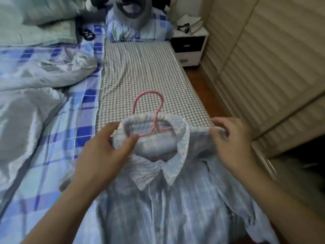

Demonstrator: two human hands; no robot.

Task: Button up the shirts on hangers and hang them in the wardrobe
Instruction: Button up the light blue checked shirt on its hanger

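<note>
A pale blue striped shirt (158, 199) lies front up on the bed, its collar toward the pillows. A pink hanger (148, 110) sits inside it, with the hook sticking out past the collar over the checked sheet. My left hand (105, 152) pinches the shirt's left shoulder beside the collar, thumb on top. My right hand (232, 140) grips the right shoulder edge with curled fingers. The front placket runs down the middle; whether its buttons are fastened is too blurred to tell.
A grey checked sheet (140, 71) covers the right strip of the bed. A crumpled pale garment (44, 76) lies on the blue plaid bedding at left. Pillows and a plush toy (130, 13) are at the head. A nightstand (190, 46) and ribbed wardrobe doors (263, 67) stand right.
</note>
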